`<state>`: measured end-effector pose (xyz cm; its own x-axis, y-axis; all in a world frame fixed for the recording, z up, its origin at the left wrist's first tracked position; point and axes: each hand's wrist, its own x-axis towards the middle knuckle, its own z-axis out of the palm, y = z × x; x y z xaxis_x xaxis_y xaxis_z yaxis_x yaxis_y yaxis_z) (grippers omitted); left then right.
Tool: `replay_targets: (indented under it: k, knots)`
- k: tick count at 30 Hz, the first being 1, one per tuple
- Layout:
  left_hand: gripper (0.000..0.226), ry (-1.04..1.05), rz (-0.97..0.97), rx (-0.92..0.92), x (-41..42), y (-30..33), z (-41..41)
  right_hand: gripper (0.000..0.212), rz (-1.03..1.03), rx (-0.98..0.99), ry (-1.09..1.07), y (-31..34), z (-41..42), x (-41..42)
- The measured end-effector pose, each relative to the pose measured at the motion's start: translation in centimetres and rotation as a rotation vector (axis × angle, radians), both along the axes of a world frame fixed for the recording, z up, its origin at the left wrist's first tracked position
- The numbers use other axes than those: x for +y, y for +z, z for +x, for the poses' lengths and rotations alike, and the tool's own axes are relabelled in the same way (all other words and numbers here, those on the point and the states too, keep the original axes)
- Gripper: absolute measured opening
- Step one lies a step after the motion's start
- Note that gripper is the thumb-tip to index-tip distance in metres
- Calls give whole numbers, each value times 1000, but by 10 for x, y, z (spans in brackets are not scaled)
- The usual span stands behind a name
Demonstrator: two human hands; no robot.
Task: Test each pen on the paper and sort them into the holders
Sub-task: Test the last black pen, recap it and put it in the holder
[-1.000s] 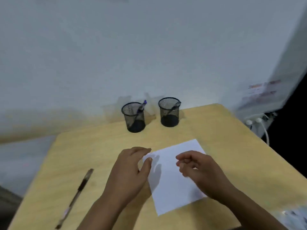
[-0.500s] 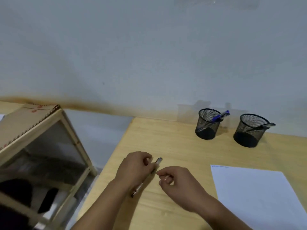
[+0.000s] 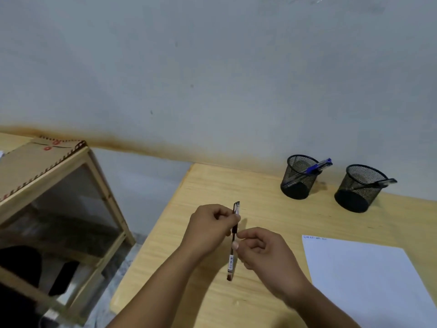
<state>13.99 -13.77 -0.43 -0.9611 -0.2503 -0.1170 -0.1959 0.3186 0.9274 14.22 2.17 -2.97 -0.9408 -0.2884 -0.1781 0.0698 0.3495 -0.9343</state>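
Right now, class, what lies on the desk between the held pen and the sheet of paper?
Only the right hand and bare desk separate the pen from the paper, per the head view.

Bare table (image 3: 260,200) lies between hands (image 3: 236,240) and holders (image 3: 298,177).

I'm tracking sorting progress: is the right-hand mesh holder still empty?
No. The right mesh holder already has a dark pen leaning out over its rim.

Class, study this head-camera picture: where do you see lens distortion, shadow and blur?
Head view: wide-angle bending tilts the wooden cabinet and table edge; the pen and left hand cast a soft shadow on the table; writing on the paper is too blurred to read.
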Motion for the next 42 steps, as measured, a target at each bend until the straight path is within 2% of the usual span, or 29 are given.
replay_targets:
  k: [3,7,15,26,32,37,42]
  knots:
    - [16,13,163,-30,10,7,3,12,-25,18,-32,7,0,12]
    - [13,1,393,-51,20,8,2,14,-49,9,-53,22,2,31]
    - [12,-67,565,-51,47,12,0,8,121,136,-95,24,0,74]
    - [12,-145,467,-30,75,13,-10,11,288,277,-63,34,-4,126]
    - [12,-199,489,-15,96,13,-9,11,393,447,10,47,-11,130]
    - [15,-225,542,-6,103,13,-5,13,321,511,29,51,-14,129]
    - [11,-276,476,18,107,11,0,10,230,536,7,46,-9,128]
